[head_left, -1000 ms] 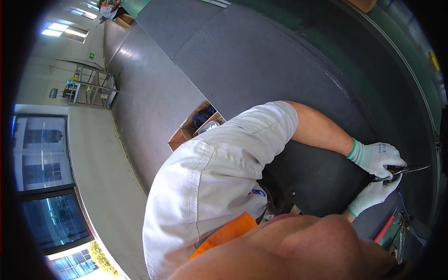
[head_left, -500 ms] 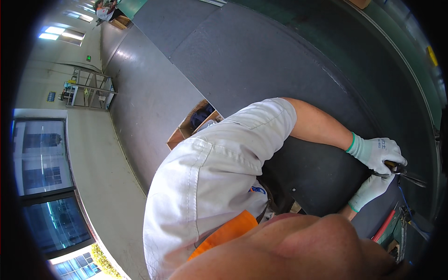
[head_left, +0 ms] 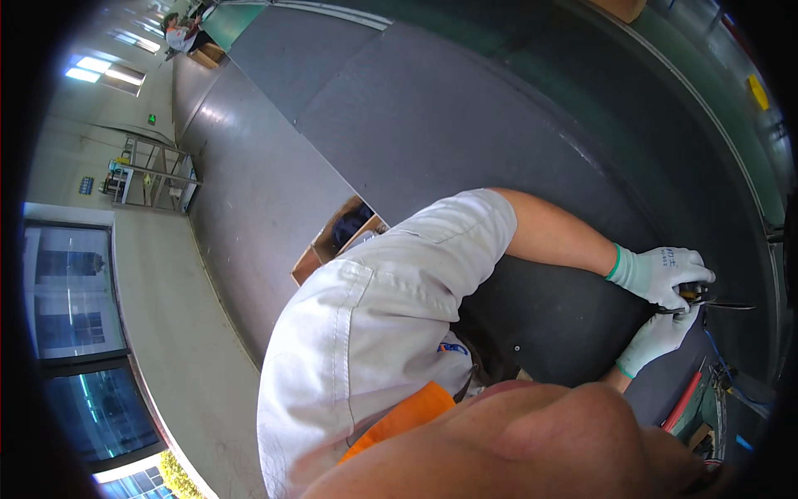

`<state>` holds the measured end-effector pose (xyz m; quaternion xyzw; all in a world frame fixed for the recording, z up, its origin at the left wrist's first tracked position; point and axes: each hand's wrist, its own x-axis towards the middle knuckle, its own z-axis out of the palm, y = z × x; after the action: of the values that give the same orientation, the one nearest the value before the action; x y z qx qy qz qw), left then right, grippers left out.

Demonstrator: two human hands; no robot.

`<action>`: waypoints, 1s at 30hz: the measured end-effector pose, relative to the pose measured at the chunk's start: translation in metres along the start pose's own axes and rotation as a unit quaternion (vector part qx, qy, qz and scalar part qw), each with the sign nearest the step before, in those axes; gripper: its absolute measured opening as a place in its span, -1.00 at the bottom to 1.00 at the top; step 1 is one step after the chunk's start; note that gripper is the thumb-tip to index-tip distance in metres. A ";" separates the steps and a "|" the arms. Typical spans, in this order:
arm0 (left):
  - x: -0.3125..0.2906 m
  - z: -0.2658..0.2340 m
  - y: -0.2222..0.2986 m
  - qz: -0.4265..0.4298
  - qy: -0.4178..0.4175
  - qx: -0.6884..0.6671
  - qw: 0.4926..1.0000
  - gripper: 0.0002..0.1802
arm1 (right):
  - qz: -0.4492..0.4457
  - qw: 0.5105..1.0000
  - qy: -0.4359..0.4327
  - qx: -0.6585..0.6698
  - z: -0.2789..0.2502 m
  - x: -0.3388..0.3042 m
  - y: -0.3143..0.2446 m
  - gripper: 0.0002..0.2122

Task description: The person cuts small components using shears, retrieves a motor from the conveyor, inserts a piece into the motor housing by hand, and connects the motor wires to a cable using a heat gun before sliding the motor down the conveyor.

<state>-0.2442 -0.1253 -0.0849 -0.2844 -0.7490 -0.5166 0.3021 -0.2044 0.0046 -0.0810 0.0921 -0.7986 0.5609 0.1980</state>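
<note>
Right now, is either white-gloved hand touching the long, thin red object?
No: the red object lies apart from the left hand and right hand, which are close together at a black-and-yellow tool.

Left arm [head_left: 499, 218] bent at the elbow, forearm [head_left: 561, 234] running toward 4 o'clock. Left hand [head_left: 672, 276] gloved, fingers curled. Right hand [head_left: 665, 334] gloved, at its 6 o'clock, pointing 1–2 o'clock; right forearm [head_left: 618, 380] mostly hidden.

A head-worn fisheye looks down past a near sleeve [head_left: 320, 333] toward hands [head_left: 667, 273].
</note>
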 end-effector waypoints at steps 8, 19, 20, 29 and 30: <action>-0.004 0.000 -0.004 -0.127 -0.084 -0.048 0.987 -0.30 | 0.027 0.996 -0.030 -0.079 -0.003 -0.001 -0.008 -0.55; 0.000 -0.026 0.008 -0.078 -0.079 -0.037 0.993 -0.31 | -0.011 1.000 -0.012 0.026 0.010 0.000 -0.005 -0.50; 0.001 -0.021 0.003 -0.079 -0.067 -0.045 0.994 -0.33 | -0.049 0.997 -0.008 -0.062 0.008 0.003 -0.001 -0.52; 0.009 -0.001 -0.003 -0.183 -0.118 -0.129 0.967 -0.31 | -0.010 0.989 0.010 -0.144 -0.005 0.013 -0.004 -0.58; 0.009 -0.006 -0.002 -0.195 -0.116 -0.127 0.966 -0.31 | -0.006 0.989 0.004 -0.147 -0.001 0.014 -0.010 -0.58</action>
<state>-0.2510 -0.1306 -0.0774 -0.2273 -0.7479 -0.6199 0.0678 -0.2137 0.0029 -0.0666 0.0644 -0.8709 0.4370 0.2154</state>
